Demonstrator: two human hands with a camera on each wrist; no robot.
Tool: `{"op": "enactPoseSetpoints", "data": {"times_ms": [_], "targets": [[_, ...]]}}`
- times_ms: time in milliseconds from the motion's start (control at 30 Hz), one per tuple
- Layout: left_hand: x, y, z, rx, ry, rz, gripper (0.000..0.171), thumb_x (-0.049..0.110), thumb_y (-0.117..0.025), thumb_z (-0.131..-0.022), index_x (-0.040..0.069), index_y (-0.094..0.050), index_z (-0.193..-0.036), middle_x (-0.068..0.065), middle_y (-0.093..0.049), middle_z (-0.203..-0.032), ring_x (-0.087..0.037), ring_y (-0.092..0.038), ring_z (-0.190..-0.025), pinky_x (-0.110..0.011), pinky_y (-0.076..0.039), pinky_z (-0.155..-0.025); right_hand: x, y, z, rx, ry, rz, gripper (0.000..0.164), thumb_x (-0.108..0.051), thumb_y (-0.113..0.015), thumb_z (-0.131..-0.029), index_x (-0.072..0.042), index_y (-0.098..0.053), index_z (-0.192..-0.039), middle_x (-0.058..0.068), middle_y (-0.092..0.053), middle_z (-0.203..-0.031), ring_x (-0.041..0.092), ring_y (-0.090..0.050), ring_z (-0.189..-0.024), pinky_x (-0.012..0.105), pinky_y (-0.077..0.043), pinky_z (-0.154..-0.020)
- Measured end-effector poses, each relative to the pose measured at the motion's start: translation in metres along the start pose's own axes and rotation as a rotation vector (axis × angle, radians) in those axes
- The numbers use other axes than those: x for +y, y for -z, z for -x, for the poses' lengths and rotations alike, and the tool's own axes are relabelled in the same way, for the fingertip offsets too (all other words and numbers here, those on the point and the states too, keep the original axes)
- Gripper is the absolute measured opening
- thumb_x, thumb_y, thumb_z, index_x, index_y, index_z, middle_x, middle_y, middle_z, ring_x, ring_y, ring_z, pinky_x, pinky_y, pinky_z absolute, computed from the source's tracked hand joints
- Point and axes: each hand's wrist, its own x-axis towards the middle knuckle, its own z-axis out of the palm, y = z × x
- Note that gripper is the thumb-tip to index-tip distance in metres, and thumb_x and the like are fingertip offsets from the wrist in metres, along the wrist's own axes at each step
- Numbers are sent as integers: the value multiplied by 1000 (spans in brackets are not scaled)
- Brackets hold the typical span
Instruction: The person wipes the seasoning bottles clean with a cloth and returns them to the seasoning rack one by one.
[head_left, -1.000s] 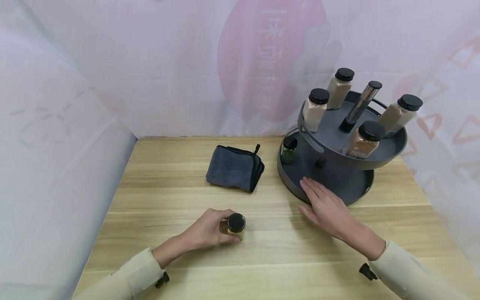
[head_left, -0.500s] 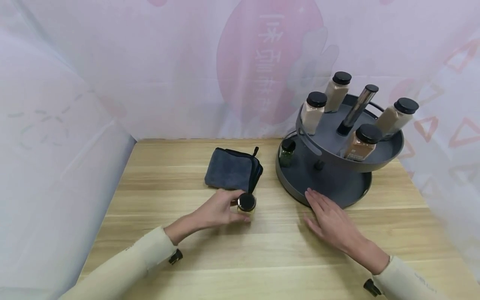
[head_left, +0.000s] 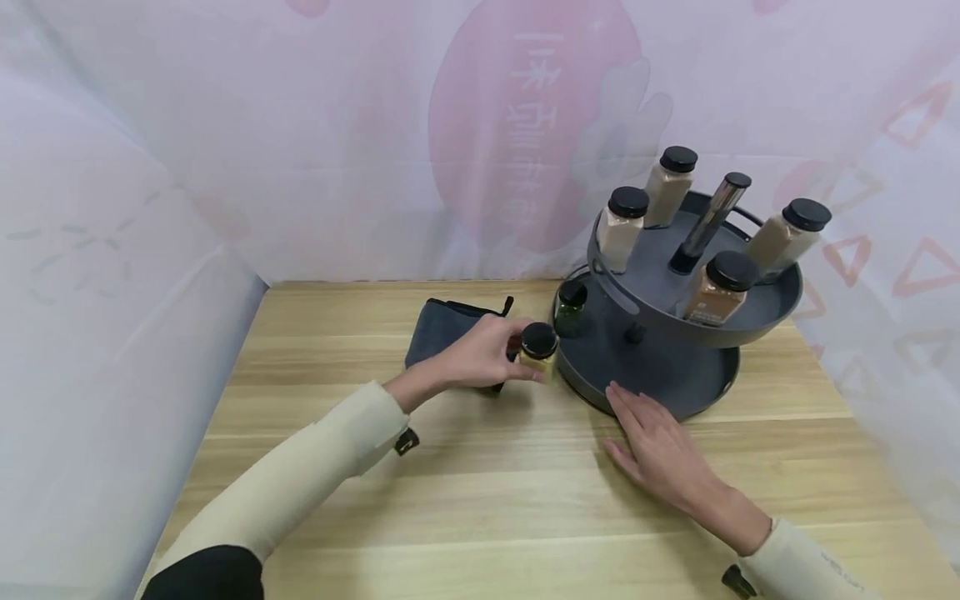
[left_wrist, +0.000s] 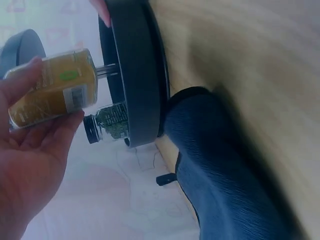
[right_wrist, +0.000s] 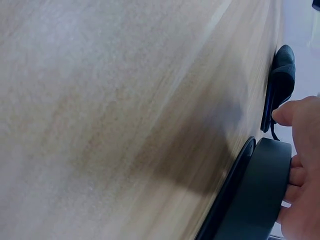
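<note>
My left hand grips a square glass spice jar with a black lid and yellow contents, held up at the left rim of the lower tray. In the left wrist view the yellow jar sits between thumb and fingers, its label outward. The two-tier dark grey turntable rack stands at the right. On its lower tray is a jar of green herbs. My right hand rests with straight fingers at the front rim of that tray; in the right wrist view its fingers reach over the rim.
Several black-lidded spice jars, among them an orange-brown one, stand on the upper tray around a chrome post. A folded grey-blue cloth lies behind my left hand. A printed white curtain hangs at the table's back.
My left hand has carried the yellow spice jar up and to the right, from the table's middle past the cloth to the lower tray's edge. The right hand has stayed nearly still.
</note>
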Motion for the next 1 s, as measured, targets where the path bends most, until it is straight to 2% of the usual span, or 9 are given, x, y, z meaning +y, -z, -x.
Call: {"op": "enactPoseSetpoints", "data": {"times_ms": [100, 167, 233, 467, 667, 800, 900, 1000], "targets": [[-1, -2, -19, -56, -11, 32, 34, 20, -87, -90, 13, -70, -118, 0, -63, -87, -12, -58, -74, -23, -43, -70, 0, -1, 0, -1, -5, 1, 78, -25, -84, -86, 11, -52, -148, 29, -58, -148, 42, -61, -130, 60, -48, -109], [-2, -3, -32, -91, -7, 69, 35, 18, -87, -91, 10, -70, -120, 0, -68, -99, -11, -67, -88, -21, -49, -78, 0, -1, 1, -4, -8, 6, 78, -25, -84, -86, 11, -52, -148, 29, -58, -148, 42, -61, -130, 60, -48, -108], [-3, -6, -43, -123, 0, 84, 37, 17, -87, -91, 9, -69, -122, 0, -70, -109, -9, -69, -101, -19, -52, -86, -1, -1, 1, -8, -9, 10, 79, -25, -85, -85, 11, -52, -148, 28, -58, -148, 42, -62, -130, 60, -48, -108], [0, -11, -73, -214, -35, 23, 38, 19, -87, -91, 8, -67, -121, -4, -64, -87, -17, -53, -72, -25, -40, -69, 0, -1, 0, -7, -2, 6, 80, -26, -86, -84, 11, -52, -147, 29, -59, -146, 42, -61, -130, 61, -48, -108], [-5, -18, -90, -276, -29, 19, 37, 21, -87, -91, 9, -67, -120, 0, -65, -90, -11, -55, -74, -23, -43, -71, -1, -1, 0, -8, -7, 7, 80, -27, -86, -85, 11, -53, -146, 29, -60, -145, 42, -62, -130, 61, -49, -108], [-9, -19, -97, -307, -34, 23, 38, 19, -86, -92, 7, -65, -121, 0, -59, -86, -12, -52, -72, -23, -41, -70, -1, -1, -1, -10, -18, 2, 80, -26, -86, -85, 11, -52, -147, 29, -59, -146, 42, -61, -130, 60, -48, -109], [-12, -18, -101, -321, -33, 5, 45, 19, -85, -93, 6, -62, -130, -2, -51, -82, -15, -46, -71, -25, -37, -69, -1, -1, -1, -6, -16, 2, 80, -26, -86, -85, 11, -53, -146, 29, -59, -146, 42, -62, -130, 60, -48, -108], [-15, -18, -103, -348, -17, -19, 48, 20, -84, -94, 6, -62, -134, -2, -51, -82, -14, -46, -71, -24, -37, -69, 0, -1, -2, 6, -6, -1, 79, -26, -86, -84, 12, -53, -146, 29, -60, -145, 43, -62, -128, 61, -49, -107]]}}
